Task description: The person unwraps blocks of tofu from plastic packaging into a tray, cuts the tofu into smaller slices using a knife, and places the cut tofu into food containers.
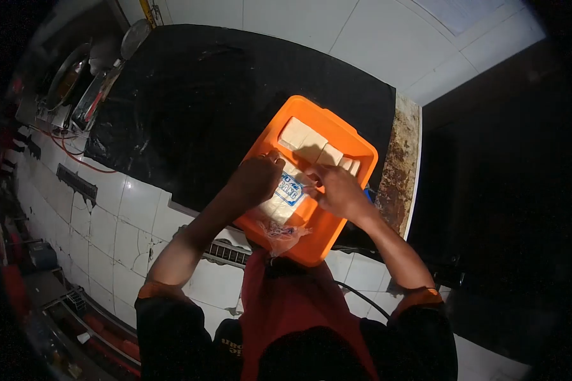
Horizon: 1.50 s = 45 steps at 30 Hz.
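Observation:
An orange tub [342,124] stands at the front edge of the dark worktop. Inside it, pale blocks that look like tofu [304,134] lie at the far end. Nearer to me is a clear plastic bag [288,190] with blue print, with more pale blocks in it. Its loose, crumpled end [282,237] spreads toward my body. My left hand [259,179] is closed at the bag's far left edge, fingertips pinched. Opposite it, my right hand [338,190] pinches the bag's right side. The plastic between the fingertips is mostly hidden.
A black-covered worktop [190,95] lies beneath and beyond the tub, with a stained, rusty-looking strip [400,162] at its right. Pans [68,75] and utensils crowd the far left. White tiles [299,22] line the wall. A floor grate [225,253] is below.

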Each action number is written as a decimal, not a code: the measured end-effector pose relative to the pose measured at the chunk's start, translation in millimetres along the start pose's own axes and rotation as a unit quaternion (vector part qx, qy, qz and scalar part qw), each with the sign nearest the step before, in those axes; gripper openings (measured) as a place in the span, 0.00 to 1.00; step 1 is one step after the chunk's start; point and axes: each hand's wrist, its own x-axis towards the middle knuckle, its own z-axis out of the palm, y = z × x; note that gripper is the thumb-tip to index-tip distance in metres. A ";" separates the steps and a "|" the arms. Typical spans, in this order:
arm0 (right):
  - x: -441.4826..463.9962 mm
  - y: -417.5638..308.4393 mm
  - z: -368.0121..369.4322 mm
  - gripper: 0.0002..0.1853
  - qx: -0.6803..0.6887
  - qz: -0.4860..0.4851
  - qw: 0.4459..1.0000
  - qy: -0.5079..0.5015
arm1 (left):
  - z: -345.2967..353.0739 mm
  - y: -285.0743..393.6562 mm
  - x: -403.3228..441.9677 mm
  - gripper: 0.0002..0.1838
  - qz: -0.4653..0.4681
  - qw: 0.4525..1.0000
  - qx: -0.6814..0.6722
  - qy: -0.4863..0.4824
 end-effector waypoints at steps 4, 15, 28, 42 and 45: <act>22.5 -5.5 44.3 0.32 -0.059 -0.025 0.995 0.071 | -9.1 10.1 -36.8 0.21 0.017 0.995 -0.007 0.094; 46.9 14.8 55.5 0.32 0.172 -0.166 0.970 0.051 | 44.0 20.1 -83.3 0.25 -0.010 0.934 -0.118 0.337; 31.6 -5.0 65.2 0.05 -0.173 -0.363 0.894 0.200 | 33.3 33.0 -62.0 0.18 -0.181 0.821 -0.355 0.410; 5.6 -0.2 68.9 0.09 -0.195 -0.245 0.884 0.348 | 26.5 35.8 -58.2 0.06 -0.072 0.860 -0.167 0.478; 0.3 -10.1 64.8 0.12 -0.121 -0.279 0.866 0.397 | 46.4 29.5 -41.2 0.06 -0.074 0.855 -0.225 0.462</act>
